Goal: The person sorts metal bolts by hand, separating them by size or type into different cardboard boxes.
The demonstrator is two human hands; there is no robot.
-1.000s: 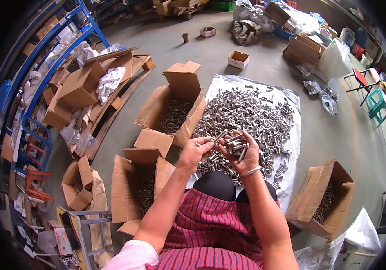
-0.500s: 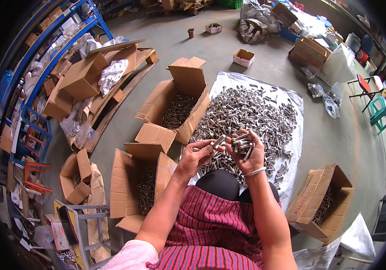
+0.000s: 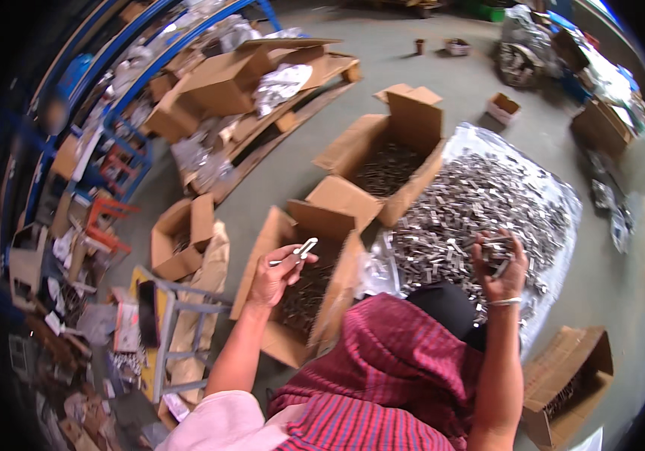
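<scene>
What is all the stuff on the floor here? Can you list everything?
Metal clips pile: one, silvery, on a clear plastic sheet, ahead right.
Open cardboard boxes: several, brown; nearest box under the left hand, second box beyond it.
Blue shelving: one, far left.
Metal stool: one, grey, lower left.
Left hand: holds one silvery metal clip.
Right hand: holds a bunch of clips.

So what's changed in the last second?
The left hand has swung left, away from the right hand, carrying a small metal piece out over the nearest open carton. The right hand stays over the pile of metal parts, gripping a bunch of pieces.
</scene>
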